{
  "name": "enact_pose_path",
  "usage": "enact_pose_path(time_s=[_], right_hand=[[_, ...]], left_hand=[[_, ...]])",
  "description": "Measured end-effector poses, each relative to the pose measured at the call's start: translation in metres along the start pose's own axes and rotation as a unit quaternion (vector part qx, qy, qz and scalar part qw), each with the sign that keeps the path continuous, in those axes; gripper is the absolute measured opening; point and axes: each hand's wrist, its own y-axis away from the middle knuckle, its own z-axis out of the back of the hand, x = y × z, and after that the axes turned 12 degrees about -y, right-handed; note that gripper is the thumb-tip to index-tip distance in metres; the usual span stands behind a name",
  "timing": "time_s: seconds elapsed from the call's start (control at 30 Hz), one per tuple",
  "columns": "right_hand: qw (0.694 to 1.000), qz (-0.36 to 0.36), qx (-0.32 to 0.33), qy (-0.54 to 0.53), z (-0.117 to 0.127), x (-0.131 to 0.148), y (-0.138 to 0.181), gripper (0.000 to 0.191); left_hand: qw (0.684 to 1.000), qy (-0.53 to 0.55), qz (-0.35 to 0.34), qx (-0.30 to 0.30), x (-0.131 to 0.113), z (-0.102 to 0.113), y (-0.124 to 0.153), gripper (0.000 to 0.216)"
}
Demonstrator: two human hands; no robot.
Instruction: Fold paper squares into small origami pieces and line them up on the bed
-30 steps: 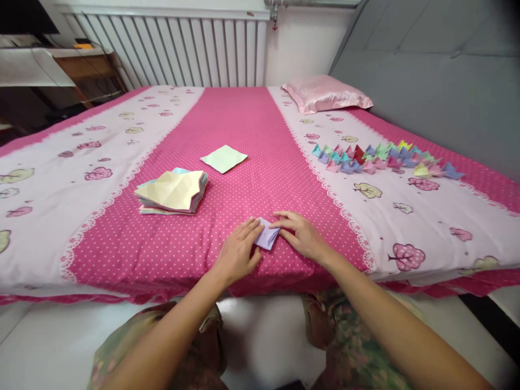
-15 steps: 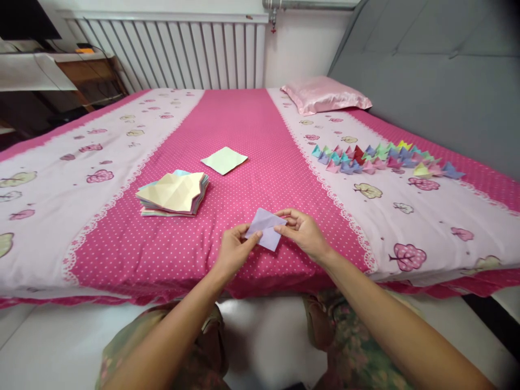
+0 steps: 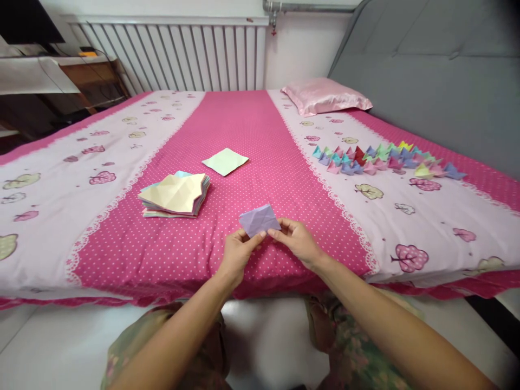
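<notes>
A folded sheet of purple origami paper (image 3: 260, 218) is held up over the near part of the bed, its creases showing. My left hand (image 3: 239, 250) pinches its lower left edge, thumb in front and fingers behind. On the lower right edge, my right hand (image 3: 296, 239) grips the same paper, with the two thumb tips close together. Left of my hands lies a stack of creased coloured paper (image 3: 174, 195), pale yellow on top. Beyond the paper in my hands is a flat pale green square of paper (image 3: 226, 161).
Rows of small folded paper pieces (image 3: 382, 160) in many colours stand on the right side of the bed (image 3: 244, 119). A pink pillow (image 3: 325, 95) lies near the grey headboard (image 3: 439, 70). A white radiator (image 3: 174, 54) is along the far wall.
The purple paper has turned and tilted in my hands, and its outline is flatter and wider. Both thumbs have come together at its lower edge.
</notes>
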Motion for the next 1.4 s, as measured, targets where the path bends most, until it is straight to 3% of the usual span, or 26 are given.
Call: enact_pose_path(time_s=[0.2, 0.33, 0.43, 0.53, 0.67, 0.87, 0.93, 1.07, 1.23, 1.4], right_hand=[[0.998, -0.040, -0.024, -0.050, 0.011, 0.013, -0.004, 0.022], [0.992, -0.118, 0.035, -0.031, 0.021, 0.021, -0.003, 0.022], [0.988, -0.128, 0.085, 0.036, 0.026, 0.015, -0.005, 0.025], [0.988, -0.079, 0.083, 0.105, 0.027, 0.004, -0.008, 0.031], [0.973, 0.034, 0.030, 0.228, 0.022, -0.002, -0.010, 0.035], [0.910, 0.140, 0.060, 0.386, 0.018, 0.011, -0.007, 0.021], [0.903, 0.135, 0.099, 0.396, 0.020, 0.015, -0.006, 0.028], [0.894, 0.124, 0.151, 0.402, 0.025, 0.021, -0.004, 0.044], [0.896, 0.117, 0.150, 0.402, 0.029, 0.019, -0.004, 0.034], [0.899, 0.112, 0.147, 0.397, 0.030, 0.016, -0.006, 0.030]], left_hand=[[0.997, -0.038, -0.020, 0.067, -0.009, 0.007, 0.001, 0.033], [0.996, 0.001, -0.007, 0.094, -0.015, 0.019, -0.002, 0.041], [0.995, -0.030, 0.021, 0.097, -0.012, 0.022, -0.004, 0.044], [0.992, -0.093, 0.006, 0.082, -0.001, 0.020, -0.009, 0.036], [0.970, -0.229, -0.085, 0.018, 0.013, 0.019, -0.015, 0.024], [0.864, -0.436, -0.240, -0.079, 0.012, 0.023, -0.012, 0.019], [0.834, -0.478, -0.269, -0.065, 0.009, 0.025, -0.011, 0.017], [0.807, -0.507, -0.301, 0.030, 0.003, 0.033, -0.011, 0.027], [0.790, -0.512, -0.324, 0.097, -0.006, 0.045, -0.011, 0.033], [0.790, -0.506, -0.326, 0.117, -0.010, 0.049, -0.012, 0.028]])
